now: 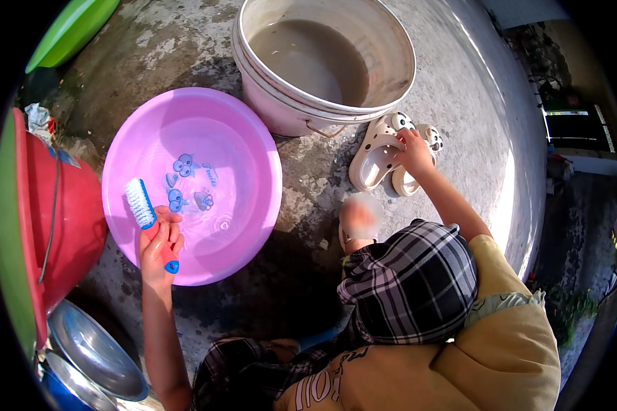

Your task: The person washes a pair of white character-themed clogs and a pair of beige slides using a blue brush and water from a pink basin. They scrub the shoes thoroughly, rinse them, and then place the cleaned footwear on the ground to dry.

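Observation:
A scrub brush with white bristles and a blue and red handle is gripped in my left hand. That hand is over the near left part of a pink basin, which holds shallow clear water and has blue cartoon prints on its bottom. My right hand reaches forward, its fingers curled on the upper of a cream clog. A second cream clog stands beside it on the right, partly hidden by the hand. Both clogs have dark holes and eye-shaped decorations.
Beyond the basin stands a large white bucket of murky water. To the left are a red bucket, metal bowls and a green basin. The concrete floor is wet in patches. My foot rests near the clogs.

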Available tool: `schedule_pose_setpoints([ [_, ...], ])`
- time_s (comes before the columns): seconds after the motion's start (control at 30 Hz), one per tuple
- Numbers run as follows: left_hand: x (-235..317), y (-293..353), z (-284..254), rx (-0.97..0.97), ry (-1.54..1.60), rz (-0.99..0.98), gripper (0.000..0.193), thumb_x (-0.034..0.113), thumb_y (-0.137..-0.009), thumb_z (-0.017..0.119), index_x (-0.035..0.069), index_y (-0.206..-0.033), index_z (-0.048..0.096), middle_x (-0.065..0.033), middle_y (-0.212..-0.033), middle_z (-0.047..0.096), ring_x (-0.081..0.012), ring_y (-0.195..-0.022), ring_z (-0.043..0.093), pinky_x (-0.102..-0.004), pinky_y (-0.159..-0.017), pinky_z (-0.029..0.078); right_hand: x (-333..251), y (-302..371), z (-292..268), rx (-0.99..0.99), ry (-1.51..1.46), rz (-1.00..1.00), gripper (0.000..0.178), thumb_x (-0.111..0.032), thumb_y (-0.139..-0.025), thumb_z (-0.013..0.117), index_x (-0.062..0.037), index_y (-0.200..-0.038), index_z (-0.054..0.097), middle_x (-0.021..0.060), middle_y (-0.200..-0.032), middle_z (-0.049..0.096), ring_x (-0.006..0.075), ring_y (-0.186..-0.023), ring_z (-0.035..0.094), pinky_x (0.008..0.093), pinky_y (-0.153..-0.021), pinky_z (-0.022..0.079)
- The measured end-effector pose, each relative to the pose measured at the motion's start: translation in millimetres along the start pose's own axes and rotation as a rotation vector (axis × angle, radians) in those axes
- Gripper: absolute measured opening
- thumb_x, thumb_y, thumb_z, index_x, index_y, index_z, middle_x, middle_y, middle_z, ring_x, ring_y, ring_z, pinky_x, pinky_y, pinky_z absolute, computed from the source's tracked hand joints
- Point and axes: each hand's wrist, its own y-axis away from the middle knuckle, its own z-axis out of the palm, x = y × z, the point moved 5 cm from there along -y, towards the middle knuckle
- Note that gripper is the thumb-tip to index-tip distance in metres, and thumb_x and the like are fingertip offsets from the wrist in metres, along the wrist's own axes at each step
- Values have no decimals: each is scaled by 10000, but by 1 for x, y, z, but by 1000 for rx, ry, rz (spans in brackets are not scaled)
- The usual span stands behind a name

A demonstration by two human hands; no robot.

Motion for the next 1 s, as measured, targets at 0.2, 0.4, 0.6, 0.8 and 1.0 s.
schedule_pose_setpoints([
  [0.2,2,4,-2,53,10,5,210,80,-893,436,39,-1099,430,-100,-910,506,-70,-624,407,-181,-499,336,-3,5,-16,65,-28,61,397,-73,-617,703,-63,-969,520,105,-925,535,276,-882,554,378,-739,455],
  [0.4,-1,3,-5,28,34,-3,211,72,-893,432,39,-1101,437,-98,-917,501,-69,-628,405,-184,-505,335,67,28,-33,26,-156,165,555,-159,-559,774,-76,-1048,523,109,-940,552,223,-848,551,334,-771,454],
  [0.6,-3,0,-5,5,40,-7,209,68,-892,433,41,-1099,446,-91,-922,501,-67,-631,403,-181,-508,333,107,62,-14,20,208,189,535,-194,-552,764,-91,-1012,508,129,-1112,444,316,-966,512,381,-808,446],
  [0.8,-2,4,-9,35,24,-12,205,72,-886,447,40,-1088,449,-90,-918,504,-67,-624,407,-183,-502,335,128,33,-16,61,129,280,393,-39,-689,558,-57,-1079,519,146,-1052,558,296,-1009,517,378,-869,412],
  [1.0,-2,3,-5,88,-41,-28,202,70,-876,461,34,-1074,452,-92,-893,516,-67,-623,413,-187,-500,338,130,19,-22,108,118,265,386,-75,-676,575,-93,-1060,546,138,-1073,553,302,-1009,518,372,-858,420],
])
